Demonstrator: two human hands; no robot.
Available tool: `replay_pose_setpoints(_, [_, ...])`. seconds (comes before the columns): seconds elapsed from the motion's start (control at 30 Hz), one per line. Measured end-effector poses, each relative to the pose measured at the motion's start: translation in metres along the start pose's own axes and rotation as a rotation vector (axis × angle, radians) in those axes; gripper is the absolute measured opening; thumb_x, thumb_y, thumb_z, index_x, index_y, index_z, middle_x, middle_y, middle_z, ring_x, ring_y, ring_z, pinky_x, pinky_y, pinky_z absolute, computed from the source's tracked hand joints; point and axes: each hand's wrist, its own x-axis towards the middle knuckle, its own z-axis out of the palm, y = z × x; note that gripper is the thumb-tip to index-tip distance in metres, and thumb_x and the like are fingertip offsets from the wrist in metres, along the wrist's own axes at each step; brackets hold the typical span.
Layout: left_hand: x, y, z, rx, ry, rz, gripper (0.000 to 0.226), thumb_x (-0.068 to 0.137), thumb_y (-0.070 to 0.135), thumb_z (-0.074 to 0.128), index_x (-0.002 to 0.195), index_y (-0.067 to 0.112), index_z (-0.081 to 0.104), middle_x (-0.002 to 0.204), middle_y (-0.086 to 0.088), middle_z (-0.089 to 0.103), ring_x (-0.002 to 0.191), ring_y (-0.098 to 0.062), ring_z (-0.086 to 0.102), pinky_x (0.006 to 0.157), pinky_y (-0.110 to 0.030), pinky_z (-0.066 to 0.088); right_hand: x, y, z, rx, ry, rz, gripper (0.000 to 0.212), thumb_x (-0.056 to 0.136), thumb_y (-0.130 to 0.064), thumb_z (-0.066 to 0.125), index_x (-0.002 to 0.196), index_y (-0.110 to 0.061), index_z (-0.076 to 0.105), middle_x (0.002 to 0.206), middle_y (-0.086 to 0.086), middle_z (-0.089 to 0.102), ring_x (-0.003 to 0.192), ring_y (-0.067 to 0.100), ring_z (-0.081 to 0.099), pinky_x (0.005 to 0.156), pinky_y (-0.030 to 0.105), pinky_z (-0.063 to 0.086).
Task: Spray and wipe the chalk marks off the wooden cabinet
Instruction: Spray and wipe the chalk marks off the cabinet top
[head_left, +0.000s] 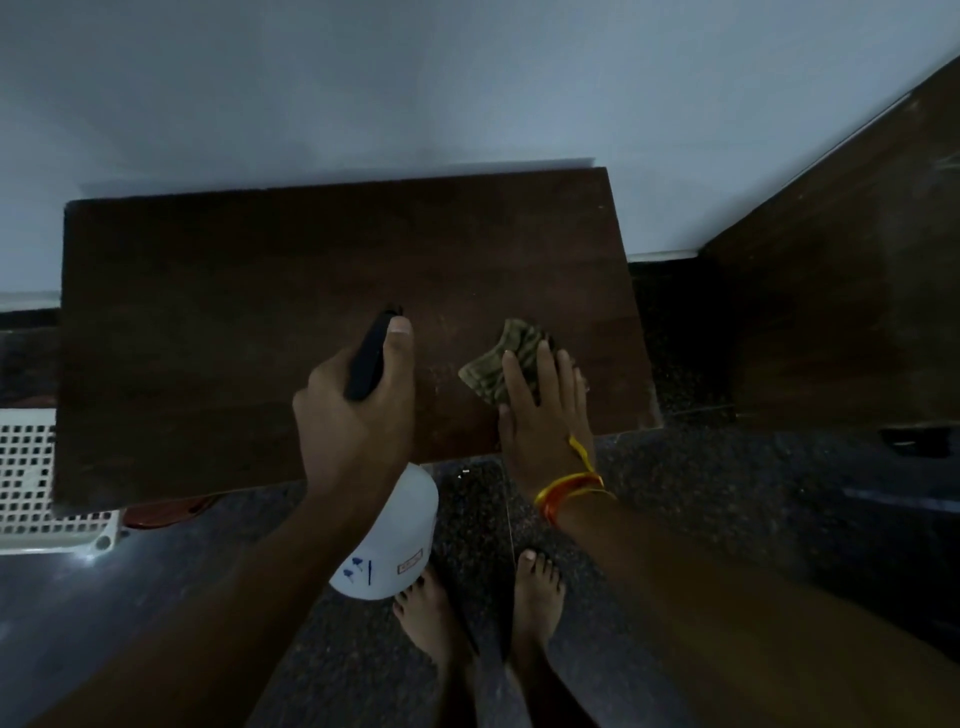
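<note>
Your left hand (358, 415) grips the spray bottle (387, 540); mist just ahead of the cloth (501, 364), your right hand (545, 415) pressing flat-fingered.

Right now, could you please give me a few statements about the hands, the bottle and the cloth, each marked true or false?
1. The left hand grips the spray bottle by its black spray head. True.
2. The right hand holds the cloth up in the air. False: it presses the cloth flat onto the cabinet top with straight fingers.
3. The cloth lies to the right of the spray head. True.
4. The spray bottle stands on the cabinet top. False: it hangs from the left hand at the cabinet's front edge, above the floor.
5. An orange and yellow thread is tied round the right wrist. True.
</note>
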Motion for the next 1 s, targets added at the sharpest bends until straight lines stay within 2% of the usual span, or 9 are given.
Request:
replay_pose_setpoints(0.23, [0.003, -0.010, -0.011, 0.007, 0.006, 0.036, 0.056, 0.097, 0.051, 0.051, 0.082, -0.002, 0.061, 0.077, -0.032, 0.061, 0.065, -0.049, 0.060, 0.055, -0.059, 0.054, 0.045, -0.041, 0.005, 0.058, 0.035, 0.058, 0.055, 0.096, -0.031, 0.040, 0.148, -0.022, 0.027, 0.157, 0.017, 0.016, 0.144, 0.040, 0.009, 0.117, 0.052, 0.007])
replay_pose_setpoints(0.33, [0.004, -0.007, -0.016, -0.004, -0.009, 0.014, 0.051, 0.096, 0.052, 0.051, 0.080, 0.004, 0.061, 0.081, -0.033, 0.062, 0.069, -0.050, 0.061, 0.059, -0.061, 0.054, 0.015, -0.060, 0.010, 0.048, -0.036, -0.058, 0.057, 0.095, -0.031, 0.039, 0.149, -0.022, 0.022, 0.157, 0.019, 0.014, 0.144, 0.041, 0.008, 0.118, 0.054, 0.009])
replay_pose_setpoints(0.4, [0.004, -0.002, -0.019, -0.011, -0.012, 0.001, 0.053, 0.095, 0.053, 0.051, 0.083, 0.002, 0.062, 0.081, -0.032, 0.062, 0.069, -0.050, 0.061, 0.059, -0.061, 0.053, -0.003, -0.066, 0.012, 0.032, -0.078, -0.097, 0.058, 0.094, -0.030, 0.038, 0.149, -0.024, 0.020, 0.157, 0.018, 0.013, 0.145, 0.041, 0.007, 0.118, 0.053, 0.006])
replay_pose_setpoints(0.6, [0.009, -0.002, -0.011, 0.006, -0.002, 0.016, 0.052, 0.097, 0.053, 0.050, 0.083, 0.004, 0.062, 0.081, -0.028, 0.063, 0.071, -0.047, 0.062, 0.061, -0.058, 0.054, 0.006, -0.070, 0.013, 0.044, -0.064, -0.074, 0.056, 0.097, -0.030, 0.037, 0.150, -0.025, 0.019, 0.158, 0.017, 0.011, 0.145, 0.039, 0.005, 0.117, 0.049, -0.002])
replay_pose_setpoints(0.73, [0.001, -0.003, -0.006, 0.030, -0.044, 0.024, 0.051, 0.092, 0.059, 0.048, 0.080, 0.011, 0.062, 0.076, -0.023, 0.063, 0.064, -0.039, 0.061, 0.055, -0.053, 0.054, -0.020, -0.068, 0.014, 0.079, -0.087, -0.091, 0.055, 0.096, -0.032, 0.035, 0.149, -0.024, 0.021, 0.157, 0.018, 0.014, 0.145, 0.040, 0.007, 0.117, 0.051, 0.000])
replay_pose_setpoints(0.83, [-0.002, -0.002, -0.005, 0.042, -0.061, 0.038, 0.056, 0.083, 0.067, 0.045, 0.078, 0.013, 0.061, 0.075, -0.024, 0.063, 0.060, -0.034, 0.059, 0.049, -0.044, 0.052, -0.015, -0.055, 0.010, 0.069, -0.078, -0.124, 0.055, 0.096, -0.031, 0.037, 0.149, -0.025, 0.023, 0.157, 0.016, 0.018, 0.145, 0.038, 0.011, 0.117, 0.051, 0.005])
replay_pose_setpoints(0.93, [-0.001, -0.005, -0.001, 0.052, -0.058, 0.074, 0.059, 0.089, 0.062, 0.047, 0.077, 0.007, 0.062, 0.068, -0.022, 0.060, 0.053, -0.029, 0.057, 0.042, -0.036, 0.047, 0.014, -0.037, 0.003, 0.020, -0.074, -0.089, 0.055, 0.098, -0.032, 0.034, 0.150, -0.027, 0.017, 0.158, 0.015, 0.011, 0.146, 0.036, 0.007, 0.119, 0.049, 0.004])
replay_pose_setpoints(1.0, [0.000, -0.006, 0.004, 0.048, -0.058, 0.079, 0.058, 0.093, 0.057, 0.048, 0.080, 0.003, 0.062, 0.067, -0.022, 0.059, 0.052, -0.029, 0.056, 0.044, -0.040, 0.048, 0.021, -0.023, 0.000, 0.009, -0.060, -0.049, 0.057, 0.097, -0.032, 0.036, 0.151, -0.027, 0.016, 0.159, 0.015, 0.010, 0.146, 0.036, 0.006, 0.119, 0.048, 0.004])
